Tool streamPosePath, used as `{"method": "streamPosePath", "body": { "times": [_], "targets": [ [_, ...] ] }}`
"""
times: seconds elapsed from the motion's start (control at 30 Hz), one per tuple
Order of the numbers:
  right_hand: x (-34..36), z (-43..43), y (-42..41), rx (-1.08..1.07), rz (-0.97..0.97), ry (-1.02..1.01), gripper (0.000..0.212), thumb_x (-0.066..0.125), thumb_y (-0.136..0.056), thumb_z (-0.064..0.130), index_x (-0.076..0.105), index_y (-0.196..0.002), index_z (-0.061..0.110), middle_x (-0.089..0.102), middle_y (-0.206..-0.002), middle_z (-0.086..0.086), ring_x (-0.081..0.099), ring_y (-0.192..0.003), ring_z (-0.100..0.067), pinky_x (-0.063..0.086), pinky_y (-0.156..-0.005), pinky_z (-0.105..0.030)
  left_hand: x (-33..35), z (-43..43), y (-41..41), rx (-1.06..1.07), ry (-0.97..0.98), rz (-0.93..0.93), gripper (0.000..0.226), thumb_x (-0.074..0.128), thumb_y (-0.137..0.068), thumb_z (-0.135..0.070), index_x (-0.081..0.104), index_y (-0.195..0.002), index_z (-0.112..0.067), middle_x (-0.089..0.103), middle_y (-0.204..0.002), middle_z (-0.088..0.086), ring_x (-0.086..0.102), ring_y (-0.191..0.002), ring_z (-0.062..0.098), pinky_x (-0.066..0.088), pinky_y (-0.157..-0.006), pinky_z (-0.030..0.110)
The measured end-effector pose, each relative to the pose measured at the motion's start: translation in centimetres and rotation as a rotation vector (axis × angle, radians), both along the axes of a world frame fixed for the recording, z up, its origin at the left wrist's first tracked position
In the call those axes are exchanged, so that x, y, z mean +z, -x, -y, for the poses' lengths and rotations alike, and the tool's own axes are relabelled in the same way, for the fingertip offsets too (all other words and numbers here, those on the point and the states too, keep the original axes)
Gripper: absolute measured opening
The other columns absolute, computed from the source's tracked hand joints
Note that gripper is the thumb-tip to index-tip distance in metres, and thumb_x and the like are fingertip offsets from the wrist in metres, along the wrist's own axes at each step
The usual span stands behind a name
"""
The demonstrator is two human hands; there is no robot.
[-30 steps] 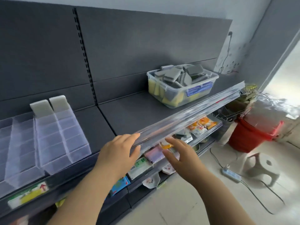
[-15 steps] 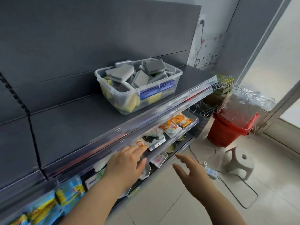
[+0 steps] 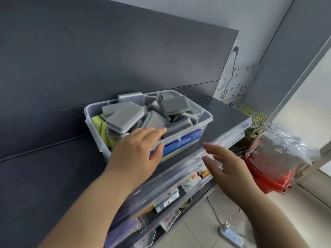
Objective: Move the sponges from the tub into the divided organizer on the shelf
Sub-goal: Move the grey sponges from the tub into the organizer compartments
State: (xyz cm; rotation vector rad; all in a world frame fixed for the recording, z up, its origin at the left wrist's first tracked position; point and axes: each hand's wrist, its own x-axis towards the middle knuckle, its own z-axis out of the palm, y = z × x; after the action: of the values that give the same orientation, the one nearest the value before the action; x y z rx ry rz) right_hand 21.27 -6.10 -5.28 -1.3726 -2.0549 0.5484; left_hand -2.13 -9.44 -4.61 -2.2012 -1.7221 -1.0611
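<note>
Loads of sponges (image 3: 125, 115) heaped in the tub (image 3: 207, 117) on the shelf (image 3: 53, 176). You're reaching in: left hand (image 3: 136, 153) loose-fingered over the front rim, right hand (image 3: 231, 172) open, empty. Next, grab a top one.

The one view comes from a wide-angle camera on the person's head. It faces forward and down, turned to the right along a dark grey shelf (image 3: 53, 176). It is tilted, so the shelf's front edge runs diagonally from lower left to upper right. The camera sits close. A clear tub (image 3: 206, 120) lies mid-frame within arm's reach, and both forearms rise from the bottom edge, left hand (image 3: 136, 151) at the tub, right hand (image 3: 231, 169) beside the shelf edge. The back panel (image 3: 107, 59) fills the upper left. The floor (image 3: 206, 221) and a red bucket (image 3: 268, 172) show below on the right.
</note>
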Motion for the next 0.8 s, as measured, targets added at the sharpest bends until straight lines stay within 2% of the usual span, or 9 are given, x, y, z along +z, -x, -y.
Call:
{"method": "streamPosePath", "body": {
  "times": [0.1, 0.23, 0.37, 0.47, 0.6, 0.7, 0.8],
  "targets": [
    [1.4, -3.3, -0.3, -0.038, -0.099, -0.069, 0.034, 0.051, -0.081, 0.045, 0.053, -0.115, 0.044, 0.058, -0.114, 0.02, 0.056, -0.107, -0.003, 0.045, -0.09, -0.026, 0.8, -3.7, 0.5, 0.011, -0.028, -0.02, 0.032, 0.055, -0.088, -0.022, 0.06, -0.119, -0.014, 0.066, -0.107, 0.003, 0.061, -0.1, 0.02, 0.049, -0.079, 0.029],
    [1.7, -7.0, 0.3, 0.0, -0.18, -0.081, 0.028, 0.054, -0.083, 0.037, 0.054, -0.109, 0.045, 0.061, -0.111, 0.021, 0.057, -0.103, 0.003, 0.047, -0.081, -0.014, 0.4, -6.2, 1.4, 0.026, -0.007, -0.024, 0.033, 0.051, -0.092, -0.027, 0.058, -0.122, -0.015, 0.065, -0.11, 0.002, 0.06, -0.102, 0.019, 0.046, -0.082, 0.027],
    [2.5, -12.1, 2.5, 0.107, -0.162, -0.084, 0.03, 0.056, -0.086, 0.032, 0.056, -0.116, 0.036, 0.062, -0.112, 0.017, 0.058, -0.105, -0.001, 0.047, -0.089, -0.024, -0.1, -7.3, 2.5, 0.09, 0.029, -0.025, 0.038, 0.045, -0.089, -0.03, 0.06, -0.12, -0.014, 0.065, -0.107, 0.001, 0.06, -0.1, 0.016, 0.048, -0.081, 0.026],
    [3.2, -16.6, 4.9, 0.254, -0.106, -0.108, 0.032, 0.057, -0.086, 0.032, 0.055, -0.117, 0.036, 0.061, -0.112, 0.013, 0.057, -0.105, -0.004, 0.045, -0.089, -0.02, -0.4, -7.5, 3.1, 0.166, 0.079, -0.011, 0.041, 0.043, -0.089, -0.03, 0.06, -0.121, -0.013, 0.064, -0.11, -0.001, 0.059, -0.102, 0.015, 0.05, -0.084, 0.029],
    [3.6, -22.8, 8.6, 0.424, 0.062, -0.141, 0.039, 0.06, -0.086, 0.026, 0.054, -0.124, 0.028, 0.055, -0.12, 0.009, 0.051, -0.106, -0.007, 0.04, -0.091, -0.024, -0.2, -6.9, 4.2, 0.395, 0.097, 0.002, 0.043, 0.04, -0.087, -0.032, 0.061, -0.12, -0.013, 0.063, -0.11, 0.0, 0.054, -0.104, 0.012, 0.045, -0.083, 0.024],
    [3.2, -27.0, 11.0, 0.534, 0.276, -0.18, 0.047, 0.063, -0.085, 0.028, 0.05, -0.129, 0.026, 0.05, -0.13, 0.003, 0.046, -0.118, -0.014, 0.031, -0.092, -0.019, 0.0, -6.3, 4.6, 0.587, 0.107, 0.023, 0.043, 0.044, -0.087, -0.034, 0.061, -0.121, -0.013, 0.062, -0.112, 0.0, 0.047, -0.107, 0.01, 0.044, -0.079, 0.025],
    [2.3, -29.9, 12.2, 0.6, 0.547, -0.168, 0.06, 0.065, -0.082, 0.035, 0.04, -0.136, 0.026, 0.04, -0.141, 0.001, 0.035, -0.129, -0.02, 0.028, -0.099, -0.024, -0.1, -5.7, 4.6, 0.734, 0.124, 0.038, 0.037, 0.052, -0.092, -0.035, 0.06, -0.122, -0.014, 0.061, -0.115, 0.0, 0.046, -0.108, 0.01, 0.048, -0.076, 0.031]
  ]
}}
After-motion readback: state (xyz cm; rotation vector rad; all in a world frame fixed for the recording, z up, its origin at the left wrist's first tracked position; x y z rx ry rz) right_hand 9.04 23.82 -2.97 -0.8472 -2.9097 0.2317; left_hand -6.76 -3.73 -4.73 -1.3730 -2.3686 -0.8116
